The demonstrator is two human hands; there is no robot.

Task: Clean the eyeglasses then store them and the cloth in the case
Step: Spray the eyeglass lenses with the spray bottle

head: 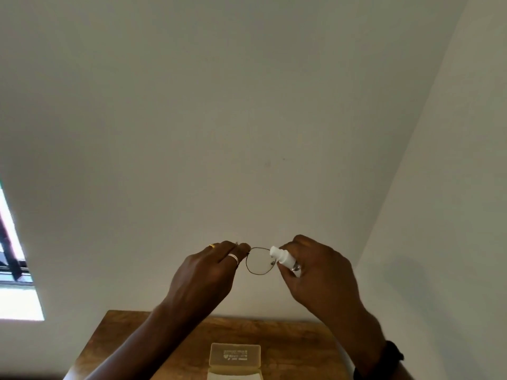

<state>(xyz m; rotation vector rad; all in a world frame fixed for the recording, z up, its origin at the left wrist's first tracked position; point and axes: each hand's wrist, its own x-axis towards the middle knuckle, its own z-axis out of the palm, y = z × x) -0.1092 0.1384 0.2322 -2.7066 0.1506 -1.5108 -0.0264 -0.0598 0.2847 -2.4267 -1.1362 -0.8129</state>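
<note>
Occlusions and crops
One lens of eyeglasses [259, 261] hidden behind spray bottle [284, 259] and right hand [318, 272]; case [235, 359] at 6 o'clock cut by bottom edge, lid print unreadable; window [13, 270] at 9 o'clock cropped, blurred.

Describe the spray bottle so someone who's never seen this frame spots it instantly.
Above the wooden table, two hands are raised against the pale wall. The right hand grips the spray bottle, nozzle toward the eyeglasses that the left hand pinches. It is the only white plastic cylinder there; the eyeglasses are thin wire.

Wire-rimmed eyeglasses [259, 261] aloft above pale case [235, 355]
</note>
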